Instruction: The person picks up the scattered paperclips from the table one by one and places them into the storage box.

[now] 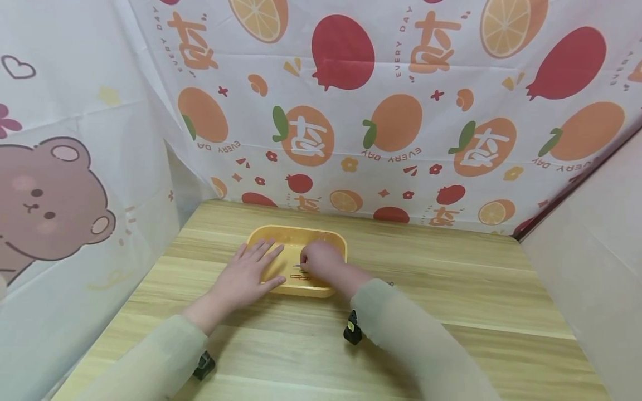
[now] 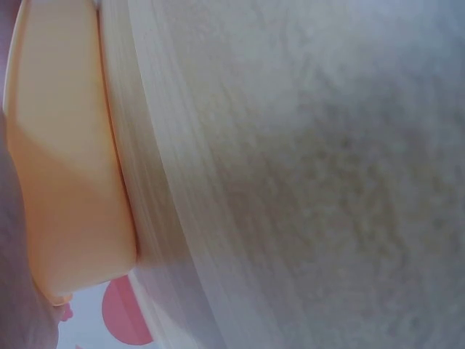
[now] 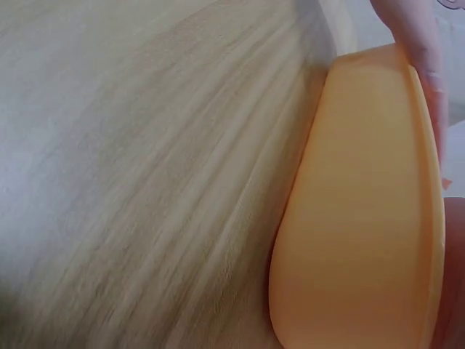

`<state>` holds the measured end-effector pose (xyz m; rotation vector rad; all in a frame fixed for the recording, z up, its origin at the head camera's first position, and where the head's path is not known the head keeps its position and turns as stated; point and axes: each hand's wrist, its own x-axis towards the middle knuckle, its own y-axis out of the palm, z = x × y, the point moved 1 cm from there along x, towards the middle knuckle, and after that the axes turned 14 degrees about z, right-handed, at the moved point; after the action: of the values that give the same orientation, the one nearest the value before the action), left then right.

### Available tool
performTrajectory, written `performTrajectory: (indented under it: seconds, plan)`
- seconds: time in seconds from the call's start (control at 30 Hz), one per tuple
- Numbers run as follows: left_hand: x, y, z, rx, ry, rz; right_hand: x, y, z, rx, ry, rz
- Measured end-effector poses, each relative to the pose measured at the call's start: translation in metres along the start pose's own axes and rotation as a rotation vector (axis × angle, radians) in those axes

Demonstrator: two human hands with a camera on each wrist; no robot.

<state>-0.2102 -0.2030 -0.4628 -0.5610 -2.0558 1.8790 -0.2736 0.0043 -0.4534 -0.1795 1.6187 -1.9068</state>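
Observation:
A shallow yellow tray (image 1: 301,291) sits on the wooden table, and several paper clips (image 1: 300,277) lie on its floor, orange ones among them. My left hand (image 1: 251,275) rests across the tray's left side with its fingers spread and fairly straight. Inside the tray, my right hand (image 1: 323,260) has curled fingers and pinches a small pale paper clip (image 1: 297,266) just above the others. Its fingertips are partly hidden. Both wrist views show mainly the tray's outer wall, with the paper clips out of sight; part of the left hand (image 3: 418,36) appears in the right wrist view.
A small metallic thing (image 1: 391,283) lies on the table (image 1: 451,278) beside the right sleeve, too small to identify. Fruit-printed cloth (image 1: 351,139) hangs behind the table. A bear-printed cloth (image 1: 55,200) stands at the left, a pale panel (image 1: 592,250) at the right.

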Motion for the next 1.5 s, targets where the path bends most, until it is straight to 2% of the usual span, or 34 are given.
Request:
performTrajectory:
  seconds: [0.23,0.53,0.77,1.0,1.5]
  plan:
    - [0.0,-0.001,-0.001,-0.014,-0.004,0.005,0.0,0.001,0.007,-0.02,0.014,0.05]
    - [0.0,0.001,0.0,-0.014,-0.007,0.004,0.0,0.003,0.01,-0.024,0.025,0.072]
    - [0.0,-0.001,-0.001,-0.023,-0.001,0.003,0.001,0.004,0.008,-0.013,0.039,0.068]
    - [0.0,-0.001,-0.002,-0.02,-0.007,0.007,-0.002,0.002,0.003,0.003,0.027,0.023]
    - [0.001,0.002,0.0,-0.014,-0.011,0.013,-0.023,-0.009,-0.009,0.223,-0.004,-0.077]
